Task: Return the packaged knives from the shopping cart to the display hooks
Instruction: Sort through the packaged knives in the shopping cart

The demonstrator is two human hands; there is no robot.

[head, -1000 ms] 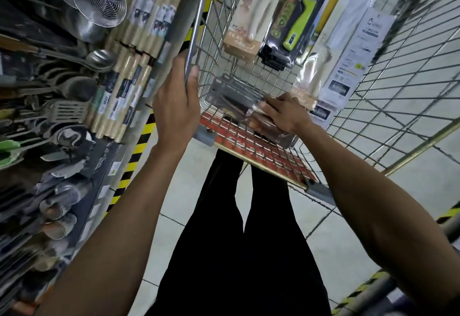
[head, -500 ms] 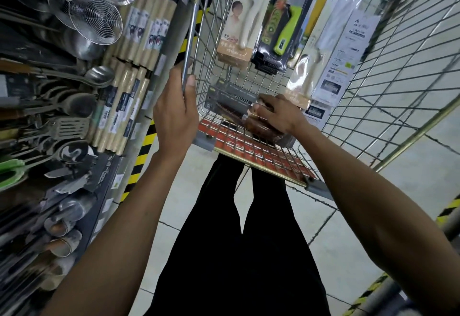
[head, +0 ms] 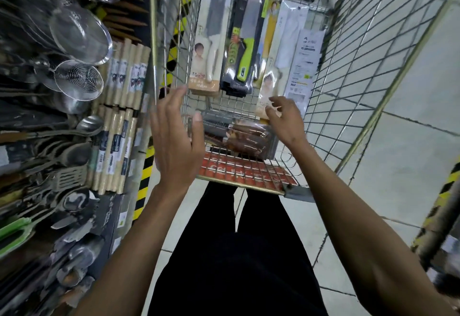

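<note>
The wire shopping cart stands in front of me with several packaged knives lying in it. A beige pack with a dark blade lies at the left, a black pack with a green-handled knife beside it, and white and yellow packs to the right. A clear pack with brown handles rests on the near child seat. My left hand hovers open over the cart's near left corner, off the rail. My right hand is spread open just above the clear pack's right end, holding nothing.
Shelving on the left carries steel strainers, ladles, spatulas and paper-wrapped rolls. Yellow-black hazard tape runs along the shelf base. The cart's red seat flap is nearest me. Grey tiled floor lies to the right.
My left hand has let go of the cart's side rail and opened. My right hand has released the clear pack and lifted off it. The view has tilted up over the cart.
</note>
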